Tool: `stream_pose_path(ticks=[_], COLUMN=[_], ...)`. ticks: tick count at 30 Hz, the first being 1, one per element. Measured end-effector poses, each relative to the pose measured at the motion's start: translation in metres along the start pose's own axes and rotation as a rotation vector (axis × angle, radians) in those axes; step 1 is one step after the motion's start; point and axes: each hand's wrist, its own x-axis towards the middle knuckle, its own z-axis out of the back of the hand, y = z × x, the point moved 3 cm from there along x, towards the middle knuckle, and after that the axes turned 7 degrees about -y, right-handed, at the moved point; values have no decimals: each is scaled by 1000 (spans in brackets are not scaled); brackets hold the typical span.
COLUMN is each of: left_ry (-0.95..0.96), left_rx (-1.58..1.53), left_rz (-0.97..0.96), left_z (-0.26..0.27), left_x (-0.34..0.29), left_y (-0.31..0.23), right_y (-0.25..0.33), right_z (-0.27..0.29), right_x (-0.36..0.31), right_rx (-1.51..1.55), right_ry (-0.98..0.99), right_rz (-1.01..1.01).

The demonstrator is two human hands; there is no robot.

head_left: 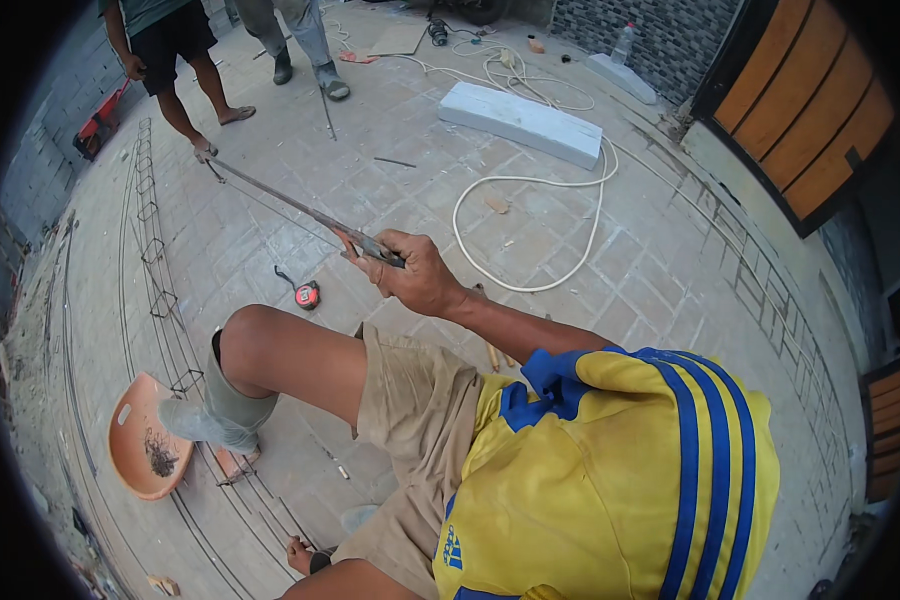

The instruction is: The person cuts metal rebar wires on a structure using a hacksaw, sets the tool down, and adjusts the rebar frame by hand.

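My right hand (415,275) is closed around the handle of a hacksaw (290,205), raised over the paving with its frame stretching to the upper left. Low in the picture, my left hand (300,555) has curled fingers beside thin steel rods (210,540); what it grips, if anything, is too small to make out. A long rebar cage (153,250) with square stirrups lies along the left, its near end by my boot (215,420). Touching that boot is an orange basin (135,440) holding small dark metal bits.
A red tape measure (308,294) lies on the paving. Beyond are a white block (520,122) and a looped pale cable (530,287). Two other people (185,60) stand at the upper left. More rebar frames (770,290) lie near the wall at right, below an orange slatted door (810,100).
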Motion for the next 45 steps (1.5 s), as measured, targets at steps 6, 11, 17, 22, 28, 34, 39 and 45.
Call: stream_pose_path(ticks=[6,11,17,22,28,34,39,45], left_ry=[-52,68,32,20,4,-10,-16,-35], left_rx=[-122,66,112,118,129,137,141,135], left_rz=[-32,-79,-74,-62,-57,-49,-53,-64], left_z=[18,7,2,-7,-8,-5,-6,-5], left_x=[-4,-17,-39,-50,-55,-64,-65,-66], left_y=[-5,-25,-30,-29,-26,-20,-19,-21], right_y=[37,48,64,60,58,65,56,51], right_z=[-3,-9,-37,-49,-52,-69,-87,-94], right_x=[-8,-13,-18,-31,-40,-47,-51,-60], right_rx=[-117,-37,111,150,160,240,215,285], right_ry=[37,76,189,232,293,356,389,472], right_rz=[361,522,473,333,301,212,173,90])
